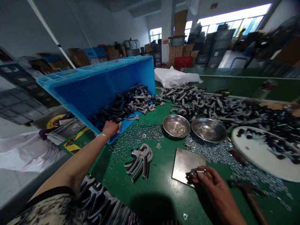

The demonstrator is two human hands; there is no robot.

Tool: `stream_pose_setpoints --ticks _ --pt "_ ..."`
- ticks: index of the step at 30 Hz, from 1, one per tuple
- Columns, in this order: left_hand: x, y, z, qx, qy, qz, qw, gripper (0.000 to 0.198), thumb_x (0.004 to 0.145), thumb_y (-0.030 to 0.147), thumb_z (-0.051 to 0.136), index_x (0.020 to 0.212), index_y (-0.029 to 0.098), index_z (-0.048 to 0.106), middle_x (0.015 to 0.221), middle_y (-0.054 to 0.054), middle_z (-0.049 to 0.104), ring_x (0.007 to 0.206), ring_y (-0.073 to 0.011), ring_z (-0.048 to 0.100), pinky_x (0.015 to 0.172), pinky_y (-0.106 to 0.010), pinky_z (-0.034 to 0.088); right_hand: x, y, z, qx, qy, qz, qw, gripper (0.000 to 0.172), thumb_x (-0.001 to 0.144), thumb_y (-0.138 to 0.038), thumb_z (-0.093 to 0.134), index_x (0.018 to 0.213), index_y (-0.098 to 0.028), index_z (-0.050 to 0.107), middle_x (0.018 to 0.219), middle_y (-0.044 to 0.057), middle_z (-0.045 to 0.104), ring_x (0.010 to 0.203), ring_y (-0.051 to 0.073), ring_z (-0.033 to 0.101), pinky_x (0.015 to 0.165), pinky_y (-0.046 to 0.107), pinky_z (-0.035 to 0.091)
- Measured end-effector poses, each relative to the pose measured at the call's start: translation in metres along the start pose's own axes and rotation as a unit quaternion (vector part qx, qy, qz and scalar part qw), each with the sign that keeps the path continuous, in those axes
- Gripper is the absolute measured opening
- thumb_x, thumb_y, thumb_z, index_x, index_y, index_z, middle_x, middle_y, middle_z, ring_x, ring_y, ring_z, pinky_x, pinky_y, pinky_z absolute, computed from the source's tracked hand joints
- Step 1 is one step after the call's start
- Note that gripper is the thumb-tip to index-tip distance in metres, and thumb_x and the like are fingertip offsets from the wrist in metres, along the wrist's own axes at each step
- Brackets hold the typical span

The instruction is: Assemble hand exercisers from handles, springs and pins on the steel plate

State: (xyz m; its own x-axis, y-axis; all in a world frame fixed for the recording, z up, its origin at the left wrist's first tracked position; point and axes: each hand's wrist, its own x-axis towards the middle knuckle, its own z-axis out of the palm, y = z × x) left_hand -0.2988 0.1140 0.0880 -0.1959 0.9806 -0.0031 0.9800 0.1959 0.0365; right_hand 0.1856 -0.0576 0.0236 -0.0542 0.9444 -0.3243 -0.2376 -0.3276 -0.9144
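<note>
My left hand (110, 128) reaches into the front of a tipped blue crate (93, 84) full of grey and black handle parts (138, 100); its fingertips are hidden among them. Over the right edge of a square metal plate (185, 162), my right hand (212, 181) pinches a small metal part with a spring (200, 171). Its black end hangs over the plate. Between the hands, a few assembled grey-and-black clamps (140, 161) lie on the green table.
Two metal bowls (176, 125) (209, 130) hold small parts. Metal rings (131, 140) are scattered near the crate. At the right are a hammer (250, 193), a white oval tray (262, 156) and chain-like metal pieces. Handle parts pile up behind the bowls.
</note>
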Motion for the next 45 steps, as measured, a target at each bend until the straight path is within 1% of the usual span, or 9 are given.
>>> stream_pose_setpoints --ticks 5,9,14,20,23,29,34,39,45 --pt "-0.047 0.094 0.004 -0.232 0.090 0.069 0.966 0.041 0.087 0.017 0.051 0.127 0.013 0.046 0.106 -0.009 0.063 0.092 -0.0217 0.060 0.085 -0.032 0.046 0.000 0.001 -0.006 0.009 0.039 -0.028 0.999 0.033 0.077 -0.044 0.080 0.099 -0.025 0.065 0.094 0.005 0.075 0.078 0.021 0.072 0.077 0.035 0.057" --pt "-0.142 0.205 0.035 -0.527 -0.141 0.225 0.807 0.038 0.085 0.014 0.049 0.121 0.023 0.048 0.096 -0.001 0.062 0.079 -0.0146 0.059 0.074 -0.025 0.047 -0.002 0.003 0.000 0.009 0.030 -0.039 0.999 0.031 0.081 -0.042 0.077 0.103 -0.025 0.062 0.095 0.005 0.075 0.079 0.021 0.072 0.076 0.035 0.056" --pt "-0.206 0.279 0.077 -0.630 -0.207 0.112 0.740 0.028 0.083 0.014 0.052 0.109 0.021 0.047 0.085 0.001 0.058 0.067 -0.0120 0.054 0.064 -0.024 0.044 -0.013 -0.002 0.010 0.020 0.077 -0.053 0.995 0.035 0.077 -0.043 0.081 0.101 -0.026 0.063 0.095 0.004 0.073 0.079 0.021 0.070 0.076 0.036 0.057" --pt "-0.219 0.287 0.083 -0.662 -0.209 0.024 0.719 0.025 0.085 0.022 0.053 0.108 0.022 0.042 0.077 0.004 0.056 0.056 -0.0108 0.052 0.051 -0.021 0.040 -0.018 0.002 0.023 -0.043 0.103 -0.103 0.988 0.027 0.083 -0.044 0.074 0.103 -0.028 0.064 0.101 0.004 0.071 0.091 0.023 0.066 0.084 0.035 0.052" --pt "-0.231 0.282 0.077 -0.655 -0.296 0.035 0.694 0.027 0.082 0.022 0.057 0.105 0.022 0.043 0.067 0.007 0.054 0.046 -0.0081 0.045 0.043 -0.018 0.033 -0.014 0.003 0.017 -0.086 0.078 -0.089 0.989 0.030 0.080 -0.045 0.076 0.103 -0.027 0.068 0.111 0.006 0.070 0.099 0.026 0.063 0.085 0.035 0.050" --pt "-0.246 0.247 0.056 -0.695 -0.498 0.127 0.502 0.040 0.078 0.027 0.070 0.110 0.019 0.048 0.077 0.000 0.066 0.047 -0.0070 0.048 0.046 -0.019 0.036 0.003 -0.005 0.010 -0.070 -0.121 -0.010 0.990 0.024 0.089 -0.045 0.066 0.098 -0.023 0.068 0.112 0.008 0.067 0.101 0.026 0.064 0.083 0.036 0.052" --pt "-0.247 0.227 0.067 -0.825 -0.412 -0.007 0.386 0.036 0.076 0.025 0.069 0.106 0.020 0.049 0.075 0.002 0.060 0.041 -0.0037 0.035 0.042 -0.019 0.027 0.083 -0.009 0.066 -0.396 -0.166 -0.186 0.884 0.031 0.102 -0.037 0.037 0.111 -0.022 0.062 0.101 0.008 0.068 0.092 0.022 0.065 0.081 0.034 0.052" --pt "-0.242 0.220 0.078 -0.848 -0.367 -0.068 0.376 0.034 0.081 0.035 0.066 0.105 0.016 0.052 0.087 -0.008 0.066 0.054 -0.0082 0.048 0.046 -0.019 0.031 0.162 -0.005 0.119 -0.490 -0.145 -0.233 0.827 0.012 0.090 -0.015 0.053 0.090 -0.019 0.065 0.108 0.012 0.064 0.109 0.028 0.056 0.099 0.042 0.040" --pt "-0.223 0.219 0.083 -0.875 -0.259 -0.109 0.395 0.031 0.078 0.036 0.072 0.093 0.016 0.053 0.084 -0.008 0.069 0.059 -0.0107 0.054 0.057 -0.024 0.041 0.135 -0.009 0.083 -0.502 -0.125 -0.231 0.824 0.009 0.092 -0.026 0.055 0.087 -0.021 0.061 0.102 0.011 0.064 0.103 0.027 0.057 0.097 0.042 0.042"
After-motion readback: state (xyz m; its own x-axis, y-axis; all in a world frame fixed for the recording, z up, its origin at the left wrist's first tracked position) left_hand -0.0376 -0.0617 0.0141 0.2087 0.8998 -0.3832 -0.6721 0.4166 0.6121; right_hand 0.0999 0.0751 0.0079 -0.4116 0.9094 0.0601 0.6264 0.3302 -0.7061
